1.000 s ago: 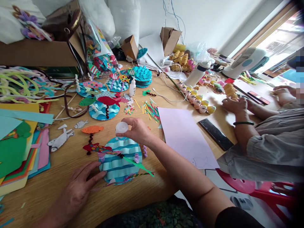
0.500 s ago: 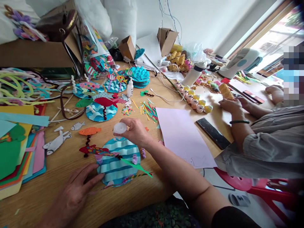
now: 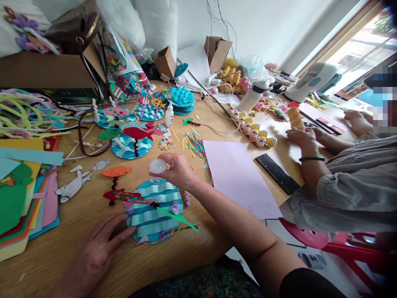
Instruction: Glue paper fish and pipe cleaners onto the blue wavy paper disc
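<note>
In the head view, my right hand (image 3: 176, 170) is wrapped round a small white glue bottle (image 3: 157, 166), its round base turned up towards me. It is over the far edge of a blue paper disc (image 3: 155, 221) with wavy light-blue strips. The bottle's tip is hidden. Lying on the table, my left hand (image 3: 102, 240) has thumb and fingers apart, their tips at the disc's left edge. Across the disc lie a patterned red paper fish (image 3: 125, 196) and a green paper strip (image 3: 176, 218). An orange paper fish (image 3: 117, 171) with a dark curly stem lies beyond.
Coloured paper sheets (image 3: 18, 207) are stacked at left. Finished-looking fish discs (image 3: 132, 145) and another white bottle (image 3: 169, 114) stand farther back. A lilac sheet (image 3: 238, 178) and a black phone (image 3: 277, 174) lie at right, near a co-worker's hands (image 3: 305, 138) holding a yellow piece.
The glue bottle in my right hand has tilted and shifted slightly to the right. My left hand stays at the disc's edge.
</note>
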The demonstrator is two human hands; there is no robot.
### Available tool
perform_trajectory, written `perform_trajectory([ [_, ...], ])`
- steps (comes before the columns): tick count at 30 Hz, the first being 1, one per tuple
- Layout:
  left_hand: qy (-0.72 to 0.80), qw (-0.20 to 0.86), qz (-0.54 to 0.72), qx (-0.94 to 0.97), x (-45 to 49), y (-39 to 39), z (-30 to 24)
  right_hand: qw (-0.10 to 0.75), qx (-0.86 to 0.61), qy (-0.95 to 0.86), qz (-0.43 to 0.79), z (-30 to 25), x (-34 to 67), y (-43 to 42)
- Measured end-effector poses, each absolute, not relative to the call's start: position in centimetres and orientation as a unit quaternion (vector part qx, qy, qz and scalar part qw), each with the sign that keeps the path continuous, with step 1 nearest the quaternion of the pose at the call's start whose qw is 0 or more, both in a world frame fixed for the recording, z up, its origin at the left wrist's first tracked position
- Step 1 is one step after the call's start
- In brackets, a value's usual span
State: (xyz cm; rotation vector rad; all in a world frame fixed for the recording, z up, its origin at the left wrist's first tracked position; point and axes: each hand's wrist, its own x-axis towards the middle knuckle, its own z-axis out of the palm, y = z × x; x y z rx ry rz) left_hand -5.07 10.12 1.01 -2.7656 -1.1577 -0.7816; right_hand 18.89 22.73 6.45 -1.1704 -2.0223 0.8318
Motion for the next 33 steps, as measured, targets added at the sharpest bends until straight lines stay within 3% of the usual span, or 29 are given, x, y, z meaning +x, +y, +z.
perform_trajectory([
  [20, -0.413, -0.060, -0.241, -0.876, -6.0, 9.8, -0.3, 0.326, -0.452, -0.748, 0.360, 7.3, 19.1, 22.3],
  [33, -0.404, -0.043, -0.219, -0.887, -6.1, 9.8, -0.2, 0.305, -0.460, -0.752, 0.360, 6.9, 19.1, 22.6],
])
